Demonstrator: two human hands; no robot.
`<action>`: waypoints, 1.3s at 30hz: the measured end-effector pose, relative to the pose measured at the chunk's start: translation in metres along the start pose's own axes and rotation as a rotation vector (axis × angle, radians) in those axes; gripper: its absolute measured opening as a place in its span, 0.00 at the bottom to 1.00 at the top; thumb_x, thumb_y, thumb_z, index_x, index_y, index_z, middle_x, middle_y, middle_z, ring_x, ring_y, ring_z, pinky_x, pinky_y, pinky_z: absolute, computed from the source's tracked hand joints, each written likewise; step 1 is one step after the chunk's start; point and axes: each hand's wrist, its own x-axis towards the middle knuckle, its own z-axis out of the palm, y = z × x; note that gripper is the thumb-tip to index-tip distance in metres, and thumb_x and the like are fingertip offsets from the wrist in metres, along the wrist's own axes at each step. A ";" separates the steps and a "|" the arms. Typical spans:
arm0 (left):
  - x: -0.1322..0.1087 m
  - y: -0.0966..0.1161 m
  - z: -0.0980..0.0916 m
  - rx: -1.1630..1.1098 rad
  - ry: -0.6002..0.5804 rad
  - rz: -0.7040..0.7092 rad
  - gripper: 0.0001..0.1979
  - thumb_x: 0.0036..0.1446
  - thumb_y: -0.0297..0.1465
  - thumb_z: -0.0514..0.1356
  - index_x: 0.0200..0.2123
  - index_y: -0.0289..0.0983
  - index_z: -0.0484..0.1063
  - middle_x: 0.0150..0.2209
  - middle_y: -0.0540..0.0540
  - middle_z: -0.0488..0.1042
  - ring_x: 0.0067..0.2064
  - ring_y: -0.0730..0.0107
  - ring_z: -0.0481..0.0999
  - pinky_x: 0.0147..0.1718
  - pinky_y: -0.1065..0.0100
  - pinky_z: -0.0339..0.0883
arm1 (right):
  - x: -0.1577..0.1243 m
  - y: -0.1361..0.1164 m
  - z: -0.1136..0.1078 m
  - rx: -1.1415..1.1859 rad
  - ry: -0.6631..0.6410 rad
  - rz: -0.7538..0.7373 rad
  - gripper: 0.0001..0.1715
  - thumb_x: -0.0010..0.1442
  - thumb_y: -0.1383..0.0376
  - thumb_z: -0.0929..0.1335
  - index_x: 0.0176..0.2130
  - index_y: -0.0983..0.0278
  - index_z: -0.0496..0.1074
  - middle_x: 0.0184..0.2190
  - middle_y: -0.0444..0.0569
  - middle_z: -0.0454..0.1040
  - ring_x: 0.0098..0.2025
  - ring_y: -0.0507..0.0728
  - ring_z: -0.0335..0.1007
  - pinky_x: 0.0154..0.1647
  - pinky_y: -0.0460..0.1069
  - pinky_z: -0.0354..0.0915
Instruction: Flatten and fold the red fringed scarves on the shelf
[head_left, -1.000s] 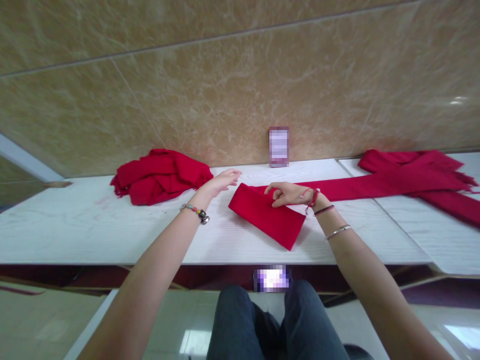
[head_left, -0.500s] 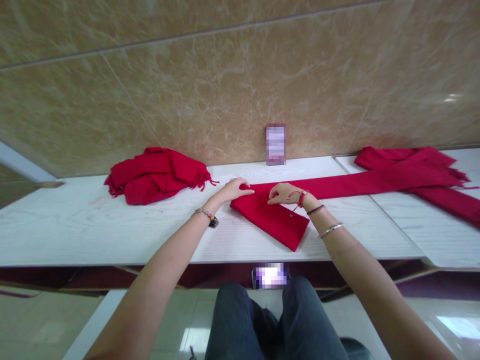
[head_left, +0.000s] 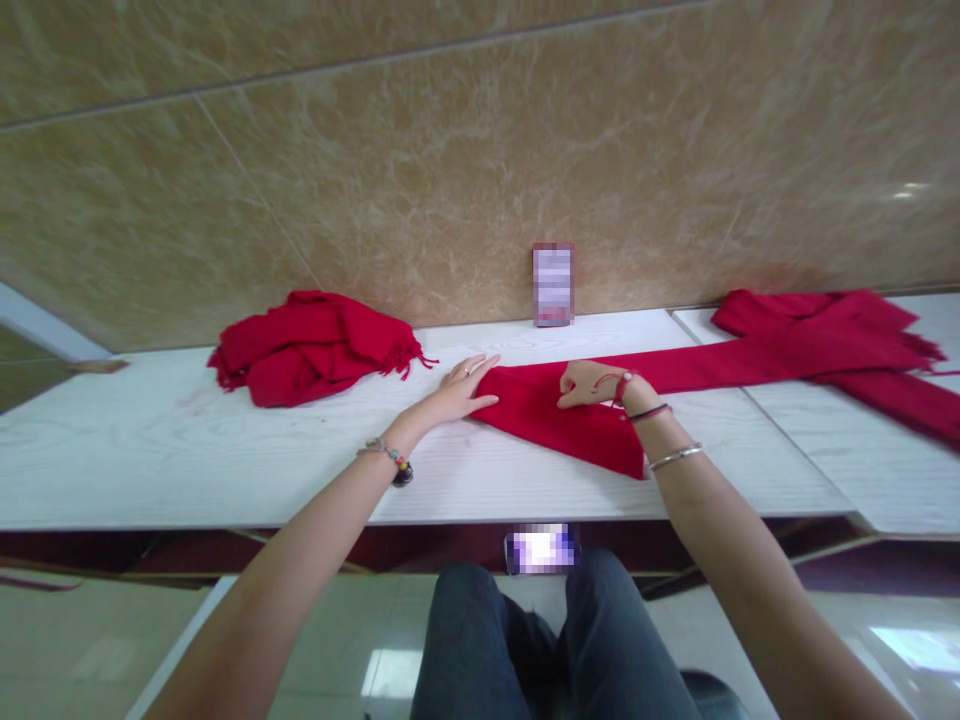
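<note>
A long red scarf [head_left: 547,430] lies along the white tabletop, its left end folded back over itself so that a flap slants down toward the front edge. At the fold's left edge, my left hand [head_left: 457,388] rests with fingers stretched and thumb apart, the thumb on the cloth. My right hand [head_left: 589,383] is closed on the red scarf near the middle of the folded part, fingers curled; its fingertips are partly hidden. The scarf runs right from there into a loose heap.
A second crumpled red scarf [head_left: 315,350] with fringe lies at the left. A phone-like device [head_left: 553,285], its screen blurred, leans on the marbled wall [head_left: 420,180]. Another lit device [head_left: 541,550] sits below the front edge of the white tabletop [head_left: 187,460], near my knees.
The folded flap has swung right and up, closer in line with the scarf. My right hand has moved right with it. My left hand has shifted slightly left and its fingers have spread.
</note>
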 end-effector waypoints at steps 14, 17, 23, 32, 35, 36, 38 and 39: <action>0.017 -0.005 -0.025 -0.226 0.097 -0.419 0.27 0.50 0.23 0.60 0.54 0.39 0.62 0.33 0.51 0.76 0.32 0.69 0.76 0.32 0.70 0.70 | 0.016 -0.013 0.016 -0.145 0.168 -0.023 0.18 0.60 0.57 0.64 0.31 0.67 0.77 0.32 0.52 0.75 0.38 0.55 0.68 0.36 0.46 0.61; 0.014 -0.023 -0.043 0.007 0.128 -0.592 0.30 0.49 0.24 0.61 0.56 0.41 0.61 0.38 0.47 0.76 0.40 0.62 0.76 0.40 0.65 0.69 | 0.020 -0.009 0.020 -0.095 0.304 0.101 0.18 0.59 0.56 0.64 0.43 0.63 0.74 0.48 0.56 0.70 0.49 0.60 0.66 0.47 0.54 0.62; 0.003 -0.025 -0.040 0.261 0.277 -0.698 0.29 0.56 0.25 0.53 0.61 0.38 0.55 0.57 0.31 0.60 0.58 0.42 0.61 0.52 0.42 0.56 | 0.017 0.017 0.013 -0.106 0.361 0.408 0.26 0.61 0.55 0.62 0.55 0.62 0.64 0.57 0.59 0.61 0.59 0.69 0.55 0.53 0.71 0.54; 0.042 0.056 0.005 0.260 0.059 -0.280 0.28 0.63 0.41 0.46 0.64 0.40 0.49 0.67 0.37 0.38 0.67 0.47 0.37 0.60 0.45 0.42 | -0.048 0.087 0.009 -0.202 0.419 0.454 0.30 0.61 0.56 0.61 0.61 0.62 0.57 0.62 0.58 0.55 0.63 0.64 0.49 0.56 0.62 0.57; 0.067 0.087 0.018 0.214 -0.039 -0.163 0.29 0.63 0.43 0.47 0.65 0.42 0.48 0.68 0.40 0.36 0.67 0.50 0.33 0.61 0.47 0.39 | -0.095 0.128 0.015 -0.284 0.508 0.694 0.36 0.61 0.54 0.60 0.64 0.64 0.50 0.65 0.59 0.50 0.65 0.68 0.43 0.57 0.67 0.54; 0.077 0.098 0.024 0.198 -0.057 -0.116 0.29 0.63 0.43 0.47 0.65 0.42 0.47 0.68 0.40 0.35 0.67 0.50 0.33 0.61 0.47 0.39 | -0.107 0.140 0.020 -0.300 0.507 0.769 0.38 0.61 0.53 0.59 0.65 0.65 0.48 0.65 0.59 0.48 0.65 0.70 0.41 0.57 0.68 0.53; 0.095 0.118 0.038 0.165 -0.072 -0.010 0.30 0.62 0.44 0.47 0.65 0.42 0.46 0.68 0.41 0.35 0.67 0.50 0.32 0.61 0.47 0.38 | -0.126 0.161 0.029 -0.313 0.479 0.848 0.38 0.62 0.52 0.57 0.66 0.65 0.45 0.66 0.58 0.46 0.65 0.71 0.42 0.57 0.68 0.53; 0.104 0.127 0.046 0.151 -0.077 0.042 0.31 0.62 0.44 0.48 0.65 0.42 0.46 0.68 0.41 0.34 0.67 0.50 0.32 0.61 0.47 0.38 | -0.131 0.171 0.034 -0.309 0.467 0.857 0.38 0.63 0.53 0.55 0.66 0.65 0.45 0.66 0.58 0.46 0.65 0.71 0.44 0.57 0.67 0.54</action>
